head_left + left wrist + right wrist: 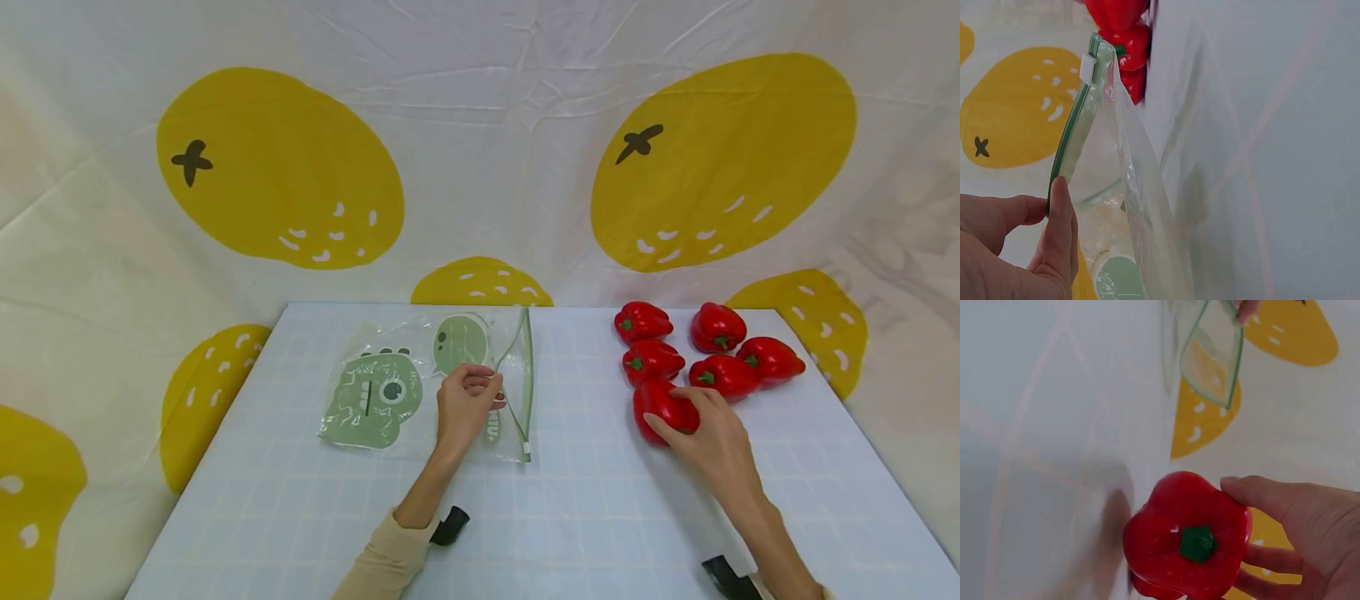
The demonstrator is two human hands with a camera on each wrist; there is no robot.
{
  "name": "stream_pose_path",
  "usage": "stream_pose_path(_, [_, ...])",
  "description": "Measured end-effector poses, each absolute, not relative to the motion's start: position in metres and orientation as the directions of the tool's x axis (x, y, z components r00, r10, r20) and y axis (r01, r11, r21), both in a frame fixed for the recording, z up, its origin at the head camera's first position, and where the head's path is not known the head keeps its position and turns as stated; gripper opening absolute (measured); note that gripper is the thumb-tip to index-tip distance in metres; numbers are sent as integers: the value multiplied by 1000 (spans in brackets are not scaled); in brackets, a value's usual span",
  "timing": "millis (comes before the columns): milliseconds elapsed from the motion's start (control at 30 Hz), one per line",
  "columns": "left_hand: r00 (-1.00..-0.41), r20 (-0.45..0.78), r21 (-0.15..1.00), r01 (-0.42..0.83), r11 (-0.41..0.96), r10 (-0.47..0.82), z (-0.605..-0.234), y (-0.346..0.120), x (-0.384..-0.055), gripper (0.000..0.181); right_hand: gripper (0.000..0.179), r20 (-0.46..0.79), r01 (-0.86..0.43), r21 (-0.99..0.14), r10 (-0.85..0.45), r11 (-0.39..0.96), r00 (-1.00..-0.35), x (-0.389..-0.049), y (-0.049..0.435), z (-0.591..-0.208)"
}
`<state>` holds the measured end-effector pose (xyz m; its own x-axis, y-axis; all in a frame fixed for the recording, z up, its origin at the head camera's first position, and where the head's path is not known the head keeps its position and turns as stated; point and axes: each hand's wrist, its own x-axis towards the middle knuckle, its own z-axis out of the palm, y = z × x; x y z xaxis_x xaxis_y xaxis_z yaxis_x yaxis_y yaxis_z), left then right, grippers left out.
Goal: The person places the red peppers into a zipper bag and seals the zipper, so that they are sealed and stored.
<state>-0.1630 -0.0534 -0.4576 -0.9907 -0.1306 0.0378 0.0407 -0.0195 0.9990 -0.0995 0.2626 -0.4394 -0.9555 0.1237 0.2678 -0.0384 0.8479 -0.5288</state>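
A clear zip bag with a green dinosaur print lies on the table, its green-edged mouth facing right. My left hand pinches the upper edge of that mouth between thumb and fingers; in the left wrist view the zip strip rises above the fingers and the mouth gapes. My right hand grips a red bell pepper between thumb and fingers, at the near end of a group of peppers. The right wrist view shows this pepper's green stem facing the camera.
Several more red bell peppers sit at the back right of the table, close behind the gripped one. A white slider sits on the zip strip. Behind the table hangs a white cloth with yellow fruit prints.
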Motion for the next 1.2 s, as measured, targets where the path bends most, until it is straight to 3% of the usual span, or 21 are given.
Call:
stream_pose_path(500, [-991,35,999,37,-13,-129,-456,-54,-161,16,58,337,-176,-613,53,771,-940,-118,233,-442])
stream_pose_path(1200, [-991,70,997,73,-26,-115,-457,-54,-162,12,60,299,-201,-685,19,700,-954,-146,190,-442])
